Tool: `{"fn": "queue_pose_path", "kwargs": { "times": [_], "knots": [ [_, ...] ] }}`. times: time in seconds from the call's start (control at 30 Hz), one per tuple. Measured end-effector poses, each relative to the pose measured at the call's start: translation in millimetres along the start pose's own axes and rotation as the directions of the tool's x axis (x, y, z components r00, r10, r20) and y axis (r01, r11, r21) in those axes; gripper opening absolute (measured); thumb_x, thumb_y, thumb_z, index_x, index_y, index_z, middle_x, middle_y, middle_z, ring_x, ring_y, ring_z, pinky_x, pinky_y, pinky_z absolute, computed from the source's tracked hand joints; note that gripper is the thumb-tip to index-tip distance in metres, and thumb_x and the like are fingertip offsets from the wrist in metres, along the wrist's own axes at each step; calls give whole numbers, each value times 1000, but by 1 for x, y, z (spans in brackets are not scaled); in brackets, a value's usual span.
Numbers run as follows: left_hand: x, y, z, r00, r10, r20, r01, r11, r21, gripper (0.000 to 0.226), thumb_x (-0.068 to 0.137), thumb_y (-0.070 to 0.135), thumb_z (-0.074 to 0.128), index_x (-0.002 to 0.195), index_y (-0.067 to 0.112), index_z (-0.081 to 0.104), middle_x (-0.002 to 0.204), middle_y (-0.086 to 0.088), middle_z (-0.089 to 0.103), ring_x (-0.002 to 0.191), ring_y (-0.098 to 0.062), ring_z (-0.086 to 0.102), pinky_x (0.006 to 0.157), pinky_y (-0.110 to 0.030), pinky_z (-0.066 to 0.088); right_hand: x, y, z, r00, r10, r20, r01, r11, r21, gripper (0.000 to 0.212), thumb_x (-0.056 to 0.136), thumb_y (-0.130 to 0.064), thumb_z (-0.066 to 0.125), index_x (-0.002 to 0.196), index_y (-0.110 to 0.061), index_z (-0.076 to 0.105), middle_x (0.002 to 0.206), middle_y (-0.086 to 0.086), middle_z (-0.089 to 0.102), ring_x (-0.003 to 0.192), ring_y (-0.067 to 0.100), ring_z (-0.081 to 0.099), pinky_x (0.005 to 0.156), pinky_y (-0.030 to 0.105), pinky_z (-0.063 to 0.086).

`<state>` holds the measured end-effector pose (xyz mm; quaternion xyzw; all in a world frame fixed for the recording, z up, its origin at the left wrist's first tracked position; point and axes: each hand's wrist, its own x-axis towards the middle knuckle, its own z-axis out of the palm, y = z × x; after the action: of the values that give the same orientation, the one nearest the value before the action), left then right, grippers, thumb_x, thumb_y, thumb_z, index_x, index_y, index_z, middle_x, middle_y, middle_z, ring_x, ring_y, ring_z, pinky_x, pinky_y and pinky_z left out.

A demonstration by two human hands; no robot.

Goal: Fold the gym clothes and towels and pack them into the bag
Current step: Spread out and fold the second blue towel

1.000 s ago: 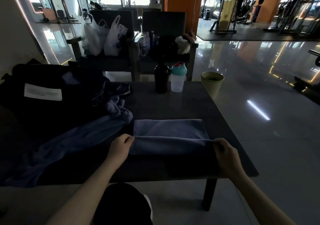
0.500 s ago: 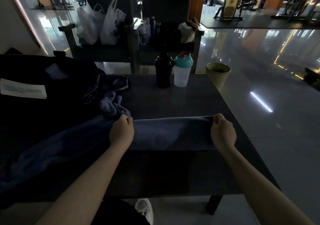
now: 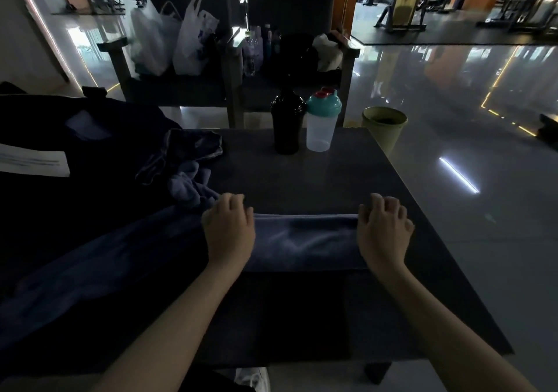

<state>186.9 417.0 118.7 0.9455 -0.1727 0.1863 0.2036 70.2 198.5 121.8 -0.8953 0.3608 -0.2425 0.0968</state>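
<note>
A blue-grey towel (image 3: pixel 305 240) lies folded into a narrow strip across the dark table (image 3: pixel 302 177). My left hand (image 3: pixel 228 228) rests on its left end and my right hand (image 3: pixel 383 228) on its right end, fingers curled over the far folded edge. A second, longer blue towel (image 3: pixel 90 258) trails off to the left from under my left hand. Crumpled dark clothes (image 3: pixel 193 150) lie behind it. The black bag (image 3: pixel 60 138), with a white label, sits at the left side of the table.
A black bottle (image 3: pixel 287 120) and a clear shaker (image 3: pixel 322 123) with a teal lid stand at the table's far edge. A green bin (image 3: pixel 383 126) is on the floor beyond the right corner. Two chairs (image 3: pixel 181 89) with white plastic bags (image 3: pixel 175 44) stand behind.
Both hands carried the towel's near edge away from me and over onto the far edge, so the towel is now folded narrower. My fingers have loosened slightly.
</note>
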Motion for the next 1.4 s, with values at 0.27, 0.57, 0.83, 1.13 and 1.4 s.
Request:
{"fn": "queue_pose_path", "kwargs": {
  "times": [0.27, 0.57, 0.83, 1.13, 1.4],
  "knots": [
    [-29, 28, 20, 846, 237, 477, -262, 965, -14, 56, 100, 48, 23, 151, 26, 16, 160, 7, 9, 147, -13, 4, 117, -37, 1, -22, -17, 24, 847, -270, 459, 305, 952, -4, 59, 96, -56, 24, 149, -30, 20, 159, -4, 10, 147, 18, 1, 118, 46, -3],
    [-16, -23, 8, 839, 25, 543, -74, 995, 68, 61, 96, 59, 19, 151, 33, 11, 160, 8, -1, 147, -16, -1, 118, -43, 0, -16, -2, 16, 856, -64, 512, 157, 978, -141, 71, 90, -69, 13, 151, -33, 11, 160, -3, -2, 147, 19, -8, 113, 56, -9],
    [-18, -27, 2, 852, -26, 523, -36, 993, 108, 60, 99, 53, 18, 152, 27, 9, 160, 5, 3, 147, -17, 3, 118, -43, 3, -13, 1, 21, 849, -123, 514, 207, 972, -110, 70, 91, -67, 15, 151, -31, 10, 160, -5, -2, 147, 16, -7, 115, 52, -6],
    [-38, -9, -2, 870, -151, 469, 51, 975, 218, 66, 99, 52, 17, 152, 13, 11, 160, -3, 11, 147, -24, 6, 117, -50, 7, -25, -29, 9, 935, -238, 263, 309, 911, -273, 66, 94, -54, 38, 148, -18, 28, 158, 12, 13, 145, 30, 13, 109, 60, -4],
    [-53, -1, -13, 881, -163, 443, 9, 944, 330, 69, 99, 51, 17, 151, 6, 15, 156, -9, 20, 144, -24, 18, 115, -48, 12, -40, -18, 24, 774, -373, 511, 420, 907, 26, 102, 64, -82, -18, 151, -33, 4, 159, -9, -7, 146, 13, -9, 114, 45, -11]
  ]
}}
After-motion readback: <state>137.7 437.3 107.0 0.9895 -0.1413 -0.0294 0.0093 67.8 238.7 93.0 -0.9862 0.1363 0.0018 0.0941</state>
